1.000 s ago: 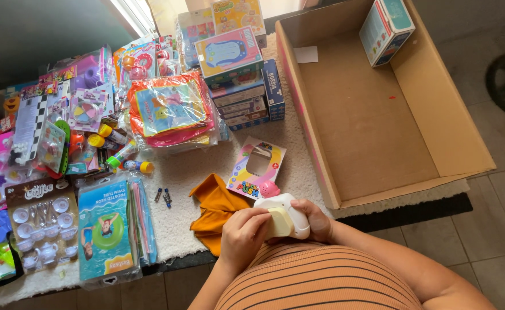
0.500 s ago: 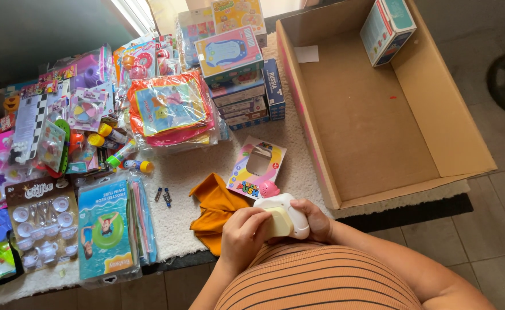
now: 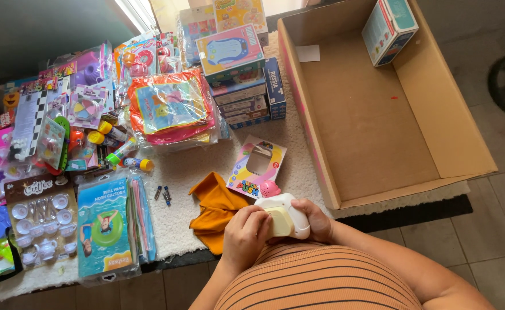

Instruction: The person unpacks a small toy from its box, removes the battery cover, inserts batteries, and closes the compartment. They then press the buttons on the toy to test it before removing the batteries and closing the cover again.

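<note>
I hold a small white toy device (image 3: pixel 287 217) with a pale yellow panel and a pink knob close to my striped shirt. My left hand (image 3: pixel 244 236) presses its thumb and fingers on the yellow panel. My right hand (image 3: pixel 314 221) grips the device from the right side. Just beyond it lie an orange cloth (image 3: pixel 215 209) and an empty colourful toy package with a window (image 3: pixel 256 166). Three small batteries (image 3: pixel 162 193) lie on the white mat left of the cloth.
A large open cardboard box (image 3: pixel 378 109) on the right holds one small boxed toy (image 3: pixel 389 30). Stacked boxed games (image 3: pixel 238 74), bagged toys (image 3: pixel 169 109), a tea-set pack (image 3: pixel 41 212) and a swim-ring pack (image 3: pixel 106 227) cover the white mat (image 3: pixel 189 166) at left.
</note>
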